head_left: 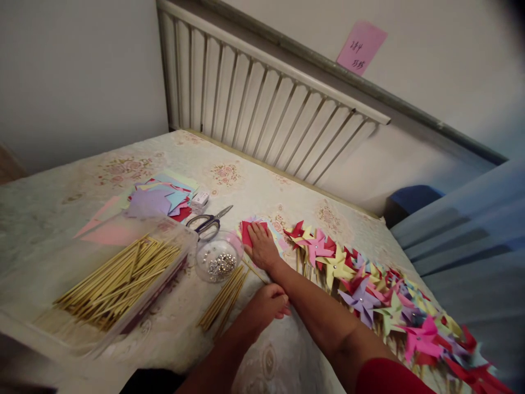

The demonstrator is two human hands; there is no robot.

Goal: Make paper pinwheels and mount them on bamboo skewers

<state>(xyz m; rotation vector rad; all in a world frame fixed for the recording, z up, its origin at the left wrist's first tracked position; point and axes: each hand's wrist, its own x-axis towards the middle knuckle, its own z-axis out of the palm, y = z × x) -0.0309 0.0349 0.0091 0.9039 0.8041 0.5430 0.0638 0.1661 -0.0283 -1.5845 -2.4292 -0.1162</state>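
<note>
My right hand [262, 246] lies with its fingers stretched out on a red paper square [246, 234], at the top of a small stack of coloured paper. Nearer to me, my left hand [266, 305] has its fingers curled in, beside my right forearm. A thin wooden stick [255, 270] runs from this closed hand toward the stack; the grip itself is partly hidden. To the left, a loose bundle of sticks [223, 298] lies on the cloth. Just beyond it stands a round clear dish [202, 265] holding small shiny metal pieces [222, 266].
A clear plastic box [186, 239] of sticks stands at left. Dark-handled scissors [210, 221], a small white box [200, 201] and coloured paper sheets [150, 201] lie behind it. Many finished paper pinwheels [336, 266] line the right side. A radiator [262, 104] borders the back.
</note>
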